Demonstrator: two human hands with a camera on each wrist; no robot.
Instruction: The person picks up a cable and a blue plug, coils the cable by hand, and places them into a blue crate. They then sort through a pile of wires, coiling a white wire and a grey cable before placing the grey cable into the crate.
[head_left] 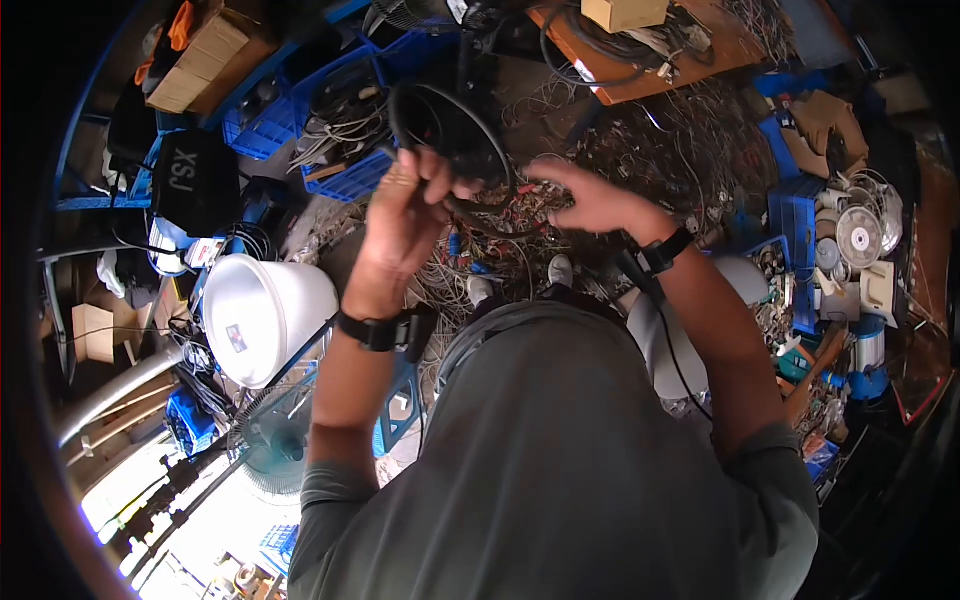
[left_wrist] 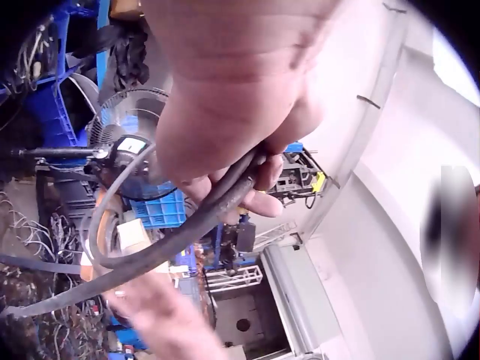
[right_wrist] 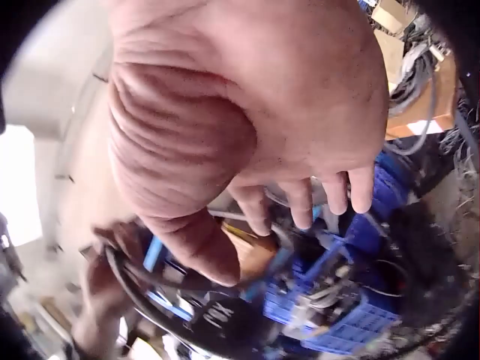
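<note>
My left hand [head_left: 405, 215] grips a thick black cable [left_wrist: 180, 236] bent into loops. In the left wrist view its fingers curl round two strands, and the loops hang out toward the lower left. My right hand [head_left: 600, 205] is to the right of the loops with its fingers spread and nothing in its grasp. The right wrist view shows its bare palm, thumb apart from the fingers, while the looped cable passes beyond the thumb toward the left hand. Below the hands, the floor is strewn with a tangle of thin wires [head_left: 510, 255].
A white tub [head_left: 270, 320] stands at the left, near a fan [head_left: 275, 440]. Blue crates [head_left: 350, 180] with cables sit beyond the left hand. An orange-brown board [head_left: 640, 60] bearing cables lies ahead. Crates of parts [head_left: 795, 235] line the right side.
</note>
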